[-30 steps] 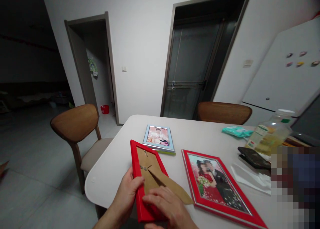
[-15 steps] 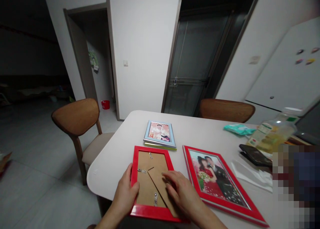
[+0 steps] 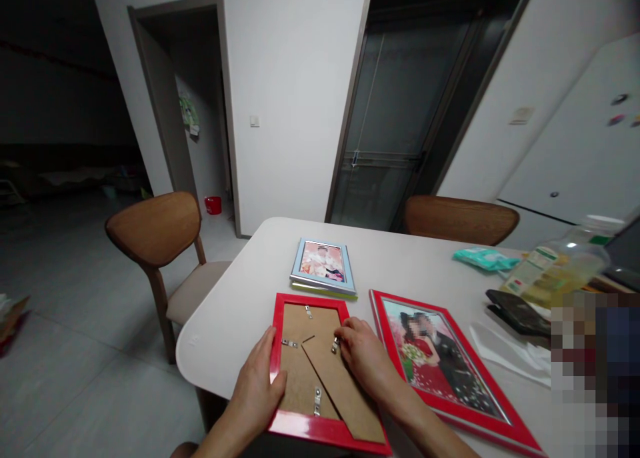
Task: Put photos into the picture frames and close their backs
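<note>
On the table [image 3: 225, 318], the big frame [image 3: 447, 361] lies face up to the right, perhaps to leave working room. The held frame [image 3: 297, 378] is at the near edge, back upward, probably so that this side is reachable. The blue frame [image 3: 323, 263] lies just beyond. The left hand [image 3: 257, 381] clasps the held frame's left side, seemingly for steadiness. The right hand [image 3: 367, 359] has fingertips close together at the right clip [image 3: 335, 346]; whether they pinch it, I cannot tell.

No legible text anywhere in view.

The pale table [image 3: 225, 318] carries a red-framed photo [image 3: 445, 361], a teal packet [image 3: 485, 260] and a white sheet [image 3: 503, 356].
</note>
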Motion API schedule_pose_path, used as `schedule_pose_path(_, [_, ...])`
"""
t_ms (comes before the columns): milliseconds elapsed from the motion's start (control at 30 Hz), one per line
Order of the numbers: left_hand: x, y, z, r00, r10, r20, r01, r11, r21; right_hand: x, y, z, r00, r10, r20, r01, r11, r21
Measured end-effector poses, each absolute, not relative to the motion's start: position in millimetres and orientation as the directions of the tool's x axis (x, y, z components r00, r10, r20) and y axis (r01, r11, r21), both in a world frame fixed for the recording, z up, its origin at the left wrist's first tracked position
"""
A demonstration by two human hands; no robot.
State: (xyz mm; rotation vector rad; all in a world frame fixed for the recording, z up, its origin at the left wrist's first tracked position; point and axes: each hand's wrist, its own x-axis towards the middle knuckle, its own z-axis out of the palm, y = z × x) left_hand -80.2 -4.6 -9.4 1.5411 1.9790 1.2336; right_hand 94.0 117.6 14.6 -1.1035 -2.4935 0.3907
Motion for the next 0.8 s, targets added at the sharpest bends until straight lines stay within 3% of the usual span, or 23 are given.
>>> schedule_pose_path(167, [-81, -5, -14, -0.337, 0.907, 0.254, 0.650, 0.029, 0.759, 73, 97, 22, -0.648, 0.697, 0.305, 0.554, 0.707, -0.439])
schedule_pose_path(300, [-81, -4, -16, -0.345, 0.903, 0.257, 0.663, 0.040, 0.748, 39, 86, 22, -0.743, 0.617, 0.259, 0.481, 0.762, -0.434])
schedule_pose_path(567, [-82, -2, -21, -0.354, 0.890, 0.288, 0.651, 0.013, 0.759, 18, 102, 11, -0.700, 0.664, 0.264, 0.552, 0.737, -0.390])
schedule_pose_path(800, [-81, -4, -19, -0.335, 0.898, 0.286, 0.679, 0.019, 0.733, 36, 127, 6, -0.562, 0.770, 0.301, 0.718, 0.635, -0.284])
